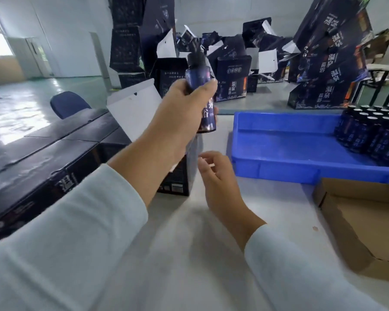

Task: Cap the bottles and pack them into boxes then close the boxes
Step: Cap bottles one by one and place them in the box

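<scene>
Gripping glossy, capped cylindrical bottle [200,86] in left hand [184,108]; right hand [216,173] loosely curled, holding nothing, above smooth white counter [267,209].

We are in a packing room of a small factory or warehouse: dark printed cartons [328,52] are piled high on a glossy pale-green floor [20,104], many with white flaps standing open. On the white counter [189,232] before us, a blue plastic crate [279,162] holds rows of dark bottles [373,131], beside closed boxes [43,162] and a brown cardboard tray [357,221].
</scene>
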